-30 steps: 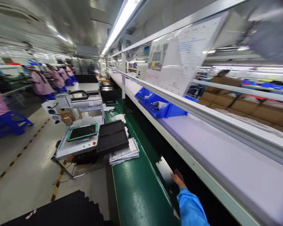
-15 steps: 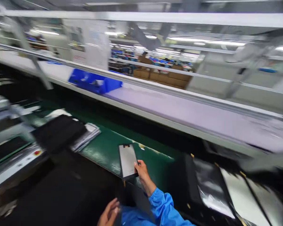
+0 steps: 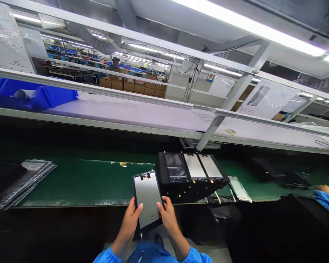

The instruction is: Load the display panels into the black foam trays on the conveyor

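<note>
A flat dark display panel (image 3: 147, 197) with a grey face is held upright in front of me. My left hand (image 3: 131, 219) grips its left edge and my right hand (image 3: 168, 217) grips its right edge, both in blue sleeves. Just beyond it on the green conveyor belt (image 3: 87, 180) sits a black tray (image 3: 190, 173) carrying three similar panels side by side.
A stack of silvery bags (image 3: 27, 179) lies at the belt's left. Blue bins (image 3: 30, 95) stand on the white upper shelf (image 3: 142, 117). A co-worker's hand in a blue sleeve (image 3: 327, 195) shows at the far right. Cardboard boxes (image 3: 131, 84) are stacked behind.
The view has swung right, from looking down the line to facing the belt. My right hand picked the panel off the belt and brought it close; my left hand has joined it on the panel.
</note>
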Tool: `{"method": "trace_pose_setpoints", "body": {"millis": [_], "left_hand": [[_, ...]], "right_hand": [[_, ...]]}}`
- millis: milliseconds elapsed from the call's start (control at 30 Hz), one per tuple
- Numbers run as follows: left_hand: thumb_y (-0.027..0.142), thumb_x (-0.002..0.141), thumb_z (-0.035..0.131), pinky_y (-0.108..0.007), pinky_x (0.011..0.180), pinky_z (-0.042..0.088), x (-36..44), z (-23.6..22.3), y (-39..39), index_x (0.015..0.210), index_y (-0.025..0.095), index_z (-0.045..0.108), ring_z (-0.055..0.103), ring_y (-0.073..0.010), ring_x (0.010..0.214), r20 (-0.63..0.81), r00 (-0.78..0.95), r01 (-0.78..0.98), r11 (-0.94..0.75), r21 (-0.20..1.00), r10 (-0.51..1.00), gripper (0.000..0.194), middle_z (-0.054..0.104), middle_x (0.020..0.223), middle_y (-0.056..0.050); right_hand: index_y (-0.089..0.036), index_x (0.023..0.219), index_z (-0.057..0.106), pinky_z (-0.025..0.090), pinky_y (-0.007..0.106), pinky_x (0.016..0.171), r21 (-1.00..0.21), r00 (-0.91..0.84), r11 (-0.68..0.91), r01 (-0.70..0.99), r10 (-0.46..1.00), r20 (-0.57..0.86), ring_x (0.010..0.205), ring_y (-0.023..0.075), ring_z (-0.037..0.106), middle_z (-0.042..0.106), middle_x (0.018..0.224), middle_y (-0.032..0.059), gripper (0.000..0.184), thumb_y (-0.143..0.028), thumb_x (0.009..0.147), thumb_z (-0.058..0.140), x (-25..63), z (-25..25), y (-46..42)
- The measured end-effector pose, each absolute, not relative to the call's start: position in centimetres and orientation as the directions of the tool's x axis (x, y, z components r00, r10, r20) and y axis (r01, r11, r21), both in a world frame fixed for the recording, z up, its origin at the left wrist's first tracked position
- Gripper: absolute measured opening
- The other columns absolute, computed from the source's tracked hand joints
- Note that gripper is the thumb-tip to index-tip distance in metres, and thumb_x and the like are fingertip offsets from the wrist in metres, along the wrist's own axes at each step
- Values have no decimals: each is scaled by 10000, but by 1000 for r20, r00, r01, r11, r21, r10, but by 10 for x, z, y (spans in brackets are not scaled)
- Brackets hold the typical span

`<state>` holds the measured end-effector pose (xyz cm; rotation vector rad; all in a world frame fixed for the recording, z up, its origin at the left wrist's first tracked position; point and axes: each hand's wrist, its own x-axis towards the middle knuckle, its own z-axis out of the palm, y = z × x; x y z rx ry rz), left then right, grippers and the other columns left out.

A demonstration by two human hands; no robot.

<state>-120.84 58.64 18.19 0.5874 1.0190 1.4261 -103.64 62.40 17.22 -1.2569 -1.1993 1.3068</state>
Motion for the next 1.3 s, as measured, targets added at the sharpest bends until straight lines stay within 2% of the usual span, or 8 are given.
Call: {"method": "trace_pose_setpoints", "body": {"millis": [167, 300, 600, 700, 833, 933, 1100, 1300], "left_hand": [[467, 721, 773, -502, 1088, 494, -1155, 195, 659, 1262, 182, 595, 620, -355, 1274, -119, -274, -468, -25, 884, 954, 637, 702, 1313, -156], [386, 719, 741, -504, 1059, 514, -1123, 206, 724, 1274, 148, 576, 667, -353, 1199, -89, -223, -391, -6, 921, 971, 626, 723, 1256, -175], [223, 878, 544, -477, 994, 567, -1062, 212, 802, 1330, 121, 552, 696, -325, 1172, -96, -248, -179, 52, 982, 964, 463, 723, 1263, -211], [198, 887, 530, -483, 1121, 475, -1057, 208, 807, 1404, 110, 512, 572, -332, 1352, -84, -315, -48, 73, 996, 946, 525, 629, 1418, -224], [147, 843, 541, -502, 1273, 216, -1058, 206, 803, 1437, 70, 493, 301, -347, 1535, -27, -416, 139, 93, 986, 909, 601, 445, 1583, -241], [139, 810, 556, -497, 1288, 160, -1055, 206, 797, 1378, 71, 557, 262, -348, 1548, 7, -442, 212, 97, 972, 897, 572, 429, 1595, -238], [166, 822, 575, -481, 1267, 238, -1048, 199, 794, 1392, 116, 558, 392, -323, 1493, -11, -457, 183, 105, 978, 890, 572, 497, 1562, -209], [213, 830, 628, -493, 1239, 305, -1048, 191, 796, 1369, 155, 593, 423, -340, 1476, -33, -507, 68, 79, 995, 861, 543, 490, 1575, -193]], "right_hand": [[-216, 1165, 613, 556, 426, 969, -995, 78, 97, 30, 992, 99, 1119, 281, 680, 716, 1187, 126, 542, -622, 814, 688, -975, 198, 639], [-210, 1171, 637, 590, 419, 880, -994, 149, 54, 98, 987, 68, 1122, 305, 682, 695, 1225, 152, 600, -658, 779, 702, -909, 201, 651], [-216, 1067, 711, 609, 378, 757, -990, 8, -33, 137, 999, -32, 970, 296, 734, 757, 1068, 127, 555, -690, 779, 696, -813, 186, 679], [-226, 1070, 717, 609, 360, 773, -982, -75, 38, 183, 997, 24, 958, 269, 735, 752, 1060, 108, 468, -635, 851, 654, -801, 191, 691], [-234, 1108, 710, 600, 328, 804, -953, -183, 174, 249, 974, 130, 986, 236, 720, 732, 1102, 96, 373, -542, 942, 577, -791, 206, 707], [-236, 1087, 713, 593, 315, 851, -923, -241, 269, 276, 949, 205, 1023, 221, 706, 721, 1130, 93, 335, -499, 975, 540, -779, 217, 718], [-226, 1152, 716, 593, 349, 929, -904, -215, 295, 310, 948, 236, 1063, 239, 717, 741, 1152, 109, 381, -508, 986, 521, -761, 222, 738], [-251, 1288, 705, 596, 458, 990, -921, -347, 281, 269, 920, 179, 1085, 281, 736, 719, 1298, 117, 419, -479, 981, 534, -797, 210, 740]]}}
